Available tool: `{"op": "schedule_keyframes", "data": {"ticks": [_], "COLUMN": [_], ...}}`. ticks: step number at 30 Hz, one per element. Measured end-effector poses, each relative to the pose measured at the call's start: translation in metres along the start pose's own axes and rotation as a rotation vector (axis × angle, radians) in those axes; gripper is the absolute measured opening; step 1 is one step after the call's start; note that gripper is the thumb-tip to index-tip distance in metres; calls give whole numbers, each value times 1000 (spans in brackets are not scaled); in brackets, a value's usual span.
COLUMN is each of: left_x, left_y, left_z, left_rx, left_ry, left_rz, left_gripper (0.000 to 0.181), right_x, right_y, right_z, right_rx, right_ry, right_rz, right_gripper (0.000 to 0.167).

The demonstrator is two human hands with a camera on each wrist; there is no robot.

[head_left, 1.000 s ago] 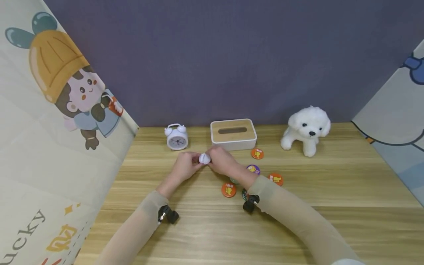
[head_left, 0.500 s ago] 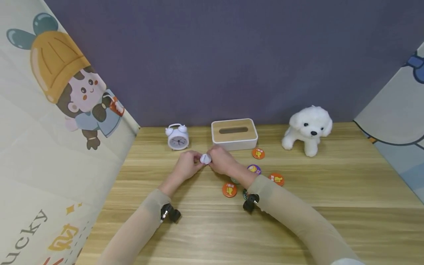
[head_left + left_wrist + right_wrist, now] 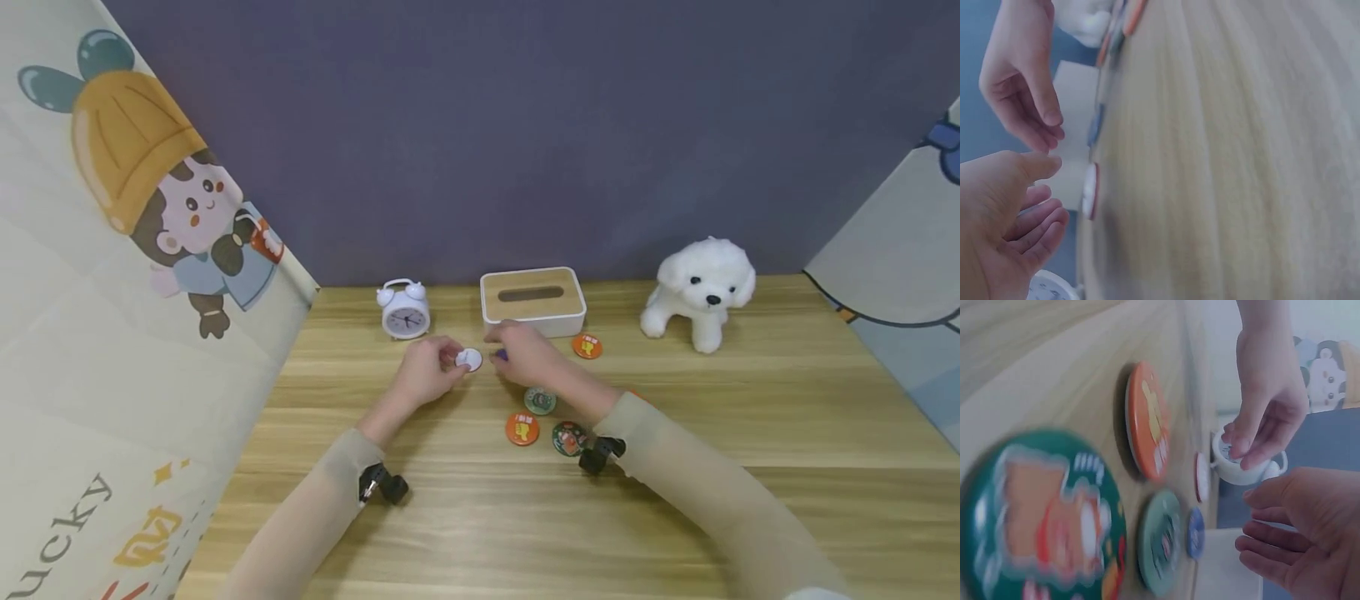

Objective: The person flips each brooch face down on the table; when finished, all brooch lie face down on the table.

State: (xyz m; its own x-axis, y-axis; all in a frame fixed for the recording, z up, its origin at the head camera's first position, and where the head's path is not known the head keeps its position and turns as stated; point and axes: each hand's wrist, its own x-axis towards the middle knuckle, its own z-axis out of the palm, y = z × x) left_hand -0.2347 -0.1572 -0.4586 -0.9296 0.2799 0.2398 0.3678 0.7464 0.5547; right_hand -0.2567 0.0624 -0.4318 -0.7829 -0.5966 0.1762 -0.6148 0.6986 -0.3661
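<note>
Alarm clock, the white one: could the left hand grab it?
Probably yes. The left hand looks empty, and the white alarm clock stands just beyond it on the table, with nothing visible between them.

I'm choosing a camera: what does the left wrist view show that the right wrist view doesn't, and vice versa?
Only the left wrist view: part of the white plush dog.
Only the right wrist view: the cartoon figure and the printed face of the dark green badge.
Both: left hand, right hand, alarm clock, white badge, tissue box.
</note>
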Motion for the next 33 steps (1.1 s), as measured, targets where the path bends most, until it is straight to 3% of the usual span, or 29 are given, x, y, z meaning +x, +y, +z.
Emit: {"op": "schedule_keyframes", "data": {"ticks": [4,7,11,14,21,33], "left_x": [-4,-11,-25,-35,-53,-60], "left_y": [16,27,37,41,49,55], "left_z": [-5,-7,-5,1,14,28], "left_rx": [-62,-107,-99,-88,-117,-69], "left_ry": [-24,-77,-148,-167,-206,-275], "left_rz": [26,64,86,97,193,200], "left_gripper": [29,31,35,34,32,43], "right_x": [-17,-30,-51,-66,-99,-124], "right_y": [5,5,6,8,12,11], "right_z": [-16,-23,-24,-21,-15,-9], "right_rx": [26,65,79,59,96,67], "right_ry": [9,8,-14,-30,-63,-46], "right_rz": [-3,-12,-46,-77,-49,-85], "right_gripper": [32,28,28,29,24,17]}}
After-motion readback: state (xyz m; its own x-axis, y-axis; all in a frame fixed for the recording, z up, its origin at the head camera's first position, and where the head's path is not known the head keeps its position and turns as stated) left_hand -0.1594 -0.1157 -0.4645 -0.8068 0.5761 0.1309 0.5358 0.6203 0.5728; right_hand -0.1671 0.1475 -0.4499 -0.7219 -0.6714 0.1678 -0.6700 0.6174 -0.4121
